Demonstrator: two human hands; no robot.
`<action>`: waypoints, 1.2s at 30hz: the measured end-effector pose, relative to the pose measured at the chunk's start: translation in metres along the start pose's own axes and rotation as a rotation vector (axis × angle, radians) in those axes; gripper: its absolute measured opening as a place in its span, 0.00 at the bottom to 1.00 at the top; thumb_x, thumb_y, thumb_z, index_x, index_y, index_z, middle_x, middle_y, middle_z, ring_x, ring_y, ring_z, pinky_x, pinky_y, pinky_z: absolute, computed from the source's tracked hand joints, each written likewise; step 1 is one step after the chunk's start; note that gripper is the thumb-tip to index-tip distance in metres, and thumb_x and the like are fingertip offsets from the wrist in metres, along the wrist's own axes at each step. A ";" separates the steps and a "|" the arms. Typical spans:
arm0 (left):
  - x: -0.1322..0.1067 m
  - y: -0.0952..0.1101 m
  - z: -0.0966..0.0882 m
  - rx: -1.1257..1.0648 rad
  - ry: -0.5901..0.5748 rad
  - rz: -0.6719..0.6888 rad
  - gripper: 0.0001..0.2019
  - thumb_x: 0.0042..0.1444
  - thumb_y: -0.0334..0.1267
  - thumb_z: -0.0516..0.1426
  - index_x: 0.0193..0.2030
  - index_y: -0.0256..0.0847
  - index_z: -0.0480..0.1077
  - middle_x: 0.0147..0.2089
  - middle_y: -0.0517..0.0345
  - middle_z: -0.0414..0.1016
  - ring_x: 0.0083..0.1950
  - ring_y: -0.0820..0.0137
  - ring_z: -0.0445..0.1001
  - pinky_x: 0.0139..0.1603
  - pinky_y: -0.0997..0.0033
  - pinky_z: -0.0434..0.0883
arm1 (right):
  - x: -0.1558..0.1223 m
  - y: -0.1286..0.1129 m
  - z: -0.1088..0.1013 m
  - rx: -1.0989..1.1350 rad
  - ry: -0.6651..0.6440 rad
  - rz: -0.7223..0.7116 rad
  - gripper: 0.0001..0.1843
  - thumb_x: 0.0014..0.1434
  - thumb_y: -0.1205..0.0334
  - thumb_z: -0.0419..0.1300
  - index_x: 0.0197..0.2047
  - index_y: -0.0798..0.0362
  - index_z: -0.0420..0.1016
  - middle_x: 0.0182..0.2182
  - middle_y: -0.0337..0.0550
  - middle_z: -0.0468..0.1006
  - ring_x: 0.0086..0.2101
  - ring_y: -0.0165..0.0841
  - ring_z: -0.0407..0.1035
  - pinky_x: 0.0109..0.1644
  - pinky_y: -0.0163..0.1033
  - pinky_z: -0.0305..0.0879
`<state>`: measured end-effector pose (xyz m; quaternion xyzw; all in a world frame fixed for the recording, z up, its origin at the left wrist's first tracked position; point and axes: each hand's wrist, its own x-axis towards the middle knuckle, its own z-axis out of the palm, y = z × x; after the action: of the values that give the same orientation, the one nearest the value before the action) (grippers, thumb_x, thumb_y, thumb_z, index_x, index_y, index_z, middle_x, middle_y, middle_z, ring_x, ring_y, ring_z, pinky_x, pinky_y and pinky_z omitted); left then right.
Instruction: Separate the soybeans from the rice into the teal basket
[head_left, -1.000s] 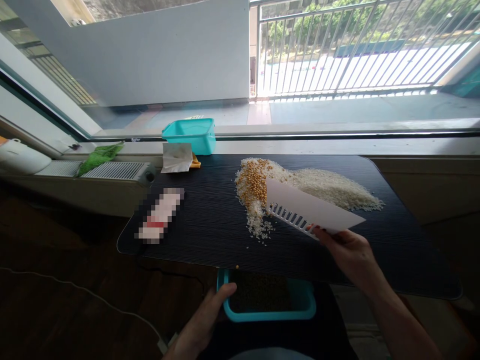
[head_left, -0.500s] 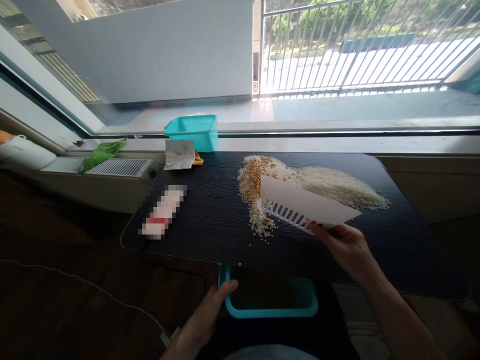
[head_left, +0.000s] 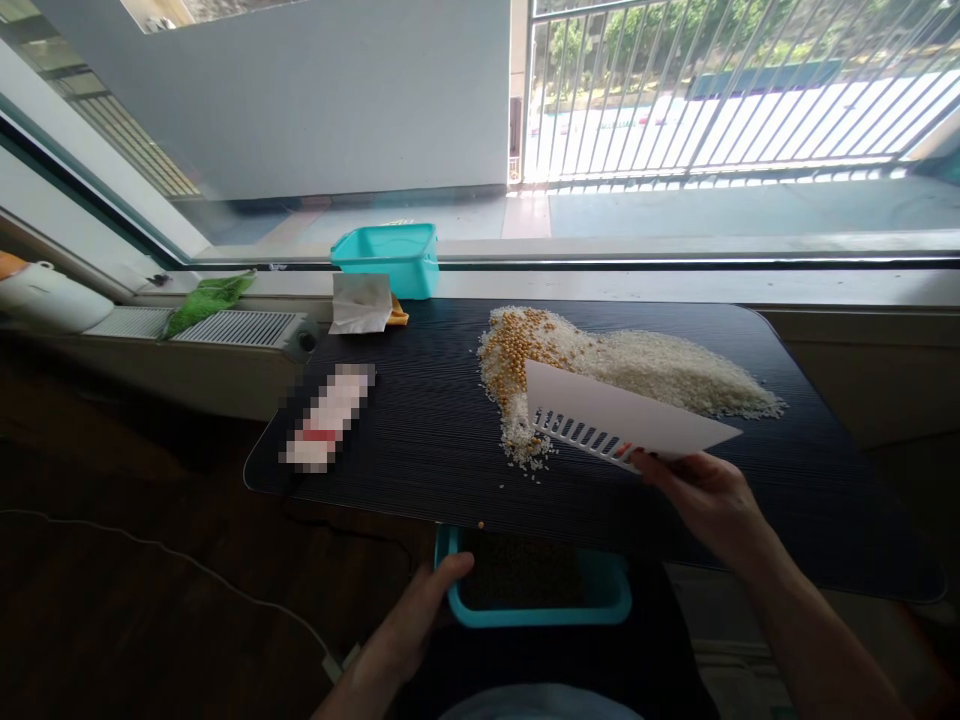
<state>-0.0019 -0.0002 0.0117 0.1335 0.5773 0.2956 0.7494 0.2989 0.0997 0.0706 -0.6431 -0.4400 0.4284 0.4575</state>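
My right hand [head_left: 701,490] is closed on the near edge of a white slotted sheet [head_left: 615,405], thumb towards me. The sheet is tilted, with its row of slots on the lower left over the dark table. Just beyond it lies a pile of white rice [head_left: 667,365], with yellow-brown beans [head_left: 517,345] mixed in at the left end. Some loose grains trail towards me beside the slots. Below the table's front edge, my left hand [head_left: 420,610] grips the left rim of a turquoise bin [head_left: 540,618], thumb over the rim. Dark contents in the bin are too shadowed to make out.
On the dark table [head_left: 420,430], a second turquoise bin [head_left: 405,270] stands at the back left by a crumpled paper packet [head_left: 360,305]. A blurred-out pale object [head_left: 330,415] lies at the left. One bean [head_left: 481,525] rests at the front edge. A window borders the back.
My right hand and the slotted sheet have shifted slightly right and towards me. My left hand keeps its grip on the bin. The camera view has moved a little.
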 end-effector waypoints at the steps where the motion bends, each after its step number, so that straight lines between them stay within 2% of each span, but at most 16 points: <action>1: 0.000 0.001 0.001 0.002 0.007 -0.001 0.26 0.54 0.47 0.61 0.56 0.34 0.71 0.53 0.44 0.80 0.55 0.53 0.77 0.55 0.56 0.73 | 0.000 0.000 -0.001 0.007 0.017 0.009 0.22 0.34 0.42 0.74 0.27 0.50 0.84 0.29 0.44 0.85 0.32 0.44 0.78 0.41 0.46 0.76; 4: -0.001 0.002 0.002 0.010 0.020 -0.007 0.26 0.55 0.46 0.61 0.57 0.34 0.71 0.51 0.45 0.80 0.54 0.54 0.77 0.55 0.57 0.73 | -0.003 -0.001 -0.003 -0.001 0.024 0.020 0.22 0.33 0.41 0.74 0.25 0.50 0.83 0.27 0.43 0.85 0.30 0.43 0.78 0.39 0.46 0.76; 9: 0.000 0.001 0.002 0.000 0.024 0.009 0.25 0.55 0.45 0.61 0.57 0.34 0.70 0.51 0.45 0.80 0.53 0.54 0.78 0.53 0.57 0.75 | -0.011 -0.006 -0.004 -0.043 -0.058 0.011 0.24 0.31 0.36 0.73 0.19 0.49 0.81 0.23 0.44 0.83 0.26 0.43 0.77 0.34 0.43 0.76; 15: -0.001 0.001 0.003 -0.002 0.033 0.007 0.25 0.54 0.46 0.61 0.56 0.33 0.72 0.51 0.43 0.80 0.53 0.53 0.78 0.53 0.56 0.75 | -0.013 -0.006 -0.004 -0.038 -0.032 0.020 0.24 0.31 0.37 0.73 0.23 0.49 0.83 0.24 0.43 0.83 0.27 0.43 0.76 0.32 0.44 0.75; 23: 0.000 0.001 0.003 -0.033 0.008 0.003 0.26 0.54 0.45 0.61 0.58 0.34 0.70 0.55 0.44 0.78 0.55 0.53 0.76 0.53 0.56 0.74 | -0.020 -0.009 0.001 -0.045 -0.116 0.037 0.26 0.30 0.34 0.72 0.18 0.49 0.80 0.20 0.43 0.81 0.24 0.40 0.74 0.32 0.42 0.75; 28: 0.000 0.000 0.002 -0.027 0.000 0.002 0.26 0.55 0.45 0.61 0.58 0.34 0.70 0.54 0.43 0.79 0.55 0.53 0.76 0.54 0.55 0.74 | -0.010 -0.014 0.013 -0.043 -0.083 0.013 0.28 0.30 0.32 0.71 0.22 0.49 0.82 0.23 0.44 0.82 0.26 0.41 0.75 0.32 0.41 0.74; 31: 0.000 0.000 0.001 -0.023 -0.011 0.001 0.27 0.55 0.46 0.61 0.58 0.33 0.69 0.54 0.43 0.79 0.54 0.53 0.77 0.54 0.55 0.73 | -0.003 -0.015 0.018 -0.062 -0.106 -0.016 0.27 0.33 0.32 0.71 0.22 0.50 0.82 0.23 0.44 0.82 0.27 0.41 0.76 0.32 0.40 0.74; 36: -0.002 0.001 0.001 -0.039 -0.002 0.020 0.30 0.54 0.47 0.62 0.60 0.34 0.68 0.55 0.43 0.78 0.56 0.52 0.75 0.53 0.56 0.74 | -0.008 -0.014 0.011 -0.105 -0.178 -0.052 0.28 0.35 0.34 0.71 0.25 0.53 0.83 0.23 0.45 0.83 0.25 0.40 0.75 0.30 0.41 0.74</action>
<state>-0.0016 -0.0005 0.0136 0.1251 0.5692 0.3140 0.7495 0.2840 0.0973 0.0824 -0.6137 -0.5174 0.4482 0.3933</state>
